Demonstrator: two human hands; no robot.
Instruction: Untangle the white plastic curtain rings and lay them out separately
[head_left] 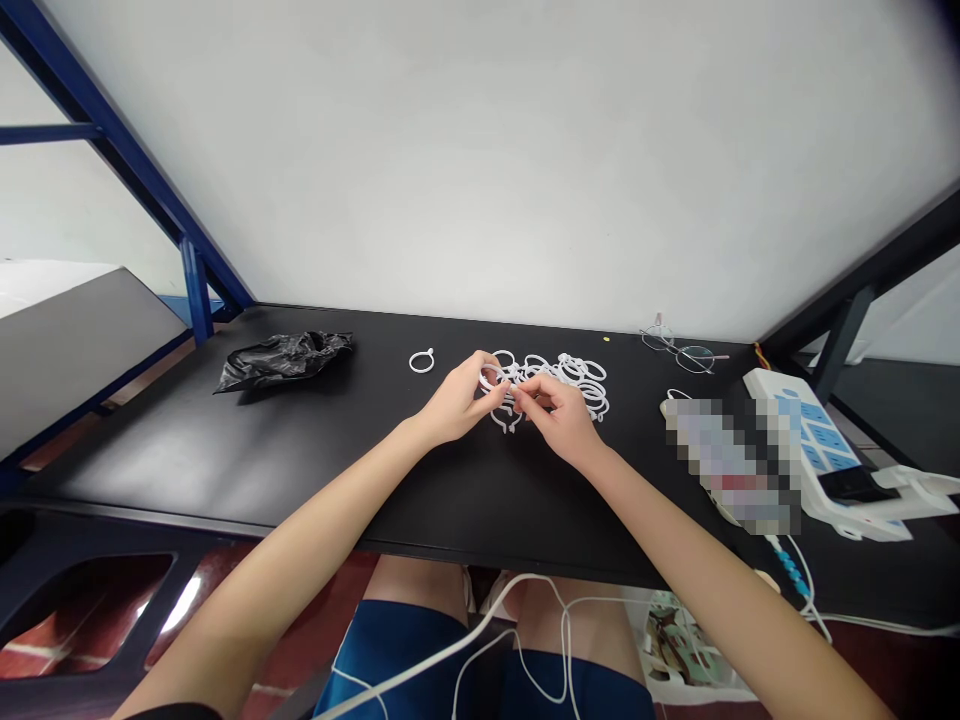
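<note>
Between the fingers of both hands is a white plastic ring [491, 378], like a curtain ring. My left hand [463, 397] is closed around its left side with thumb and fingers. At its right side my right hand [556, 408] pinches with thumb and forefinger, where a small white part shows; the fingertips hide the details. Behind and under the hands lies a pile of similar white rings [592, 393] on the black table [360, 430]. A single white ring [421, 361] with a small knob lies apart, to the left of my left hand.
A crumpled black plastic bag [289, 358] lies on the table's left. Glasses [684, 348] rest at the back right. Nearer on the right are a blurred-out phone-like object [731, 470] and a white power strip [825, 440]. White cables [465, 640] hang across the lap below the table edge.
</note>
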